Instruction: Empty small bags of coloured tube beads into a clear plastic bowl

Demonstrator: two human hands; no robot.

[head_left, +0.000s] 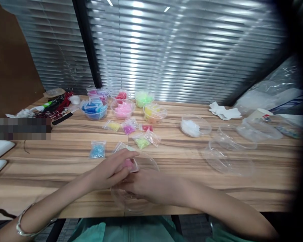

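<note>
A small clear zip bag with pink contents [127,164] is pinched between the thumb and fingers of my left hand [111,169]. Just beside it, my right hand [151,184] is slightly blurred, fingers curled together low in a clear plastic bowl [155,163]; whatever they hold is hidden. The bowl stands near the table's front edge, partly covered by both hands. Behind it lie small zip bags: light green [142,143], purple [128,128], yellow [113,126] and red [146,127]. A blue bag [97,150] lies left of them.
Clear bowls with blue bags [94,109], pink bags [123,109] and other colours stand at the back. To the right are a bowl of white material [190,127], several clear bowls [229,163] and crumpled white paper [225,111]. Cords [62,104] clutter the left.
</note>
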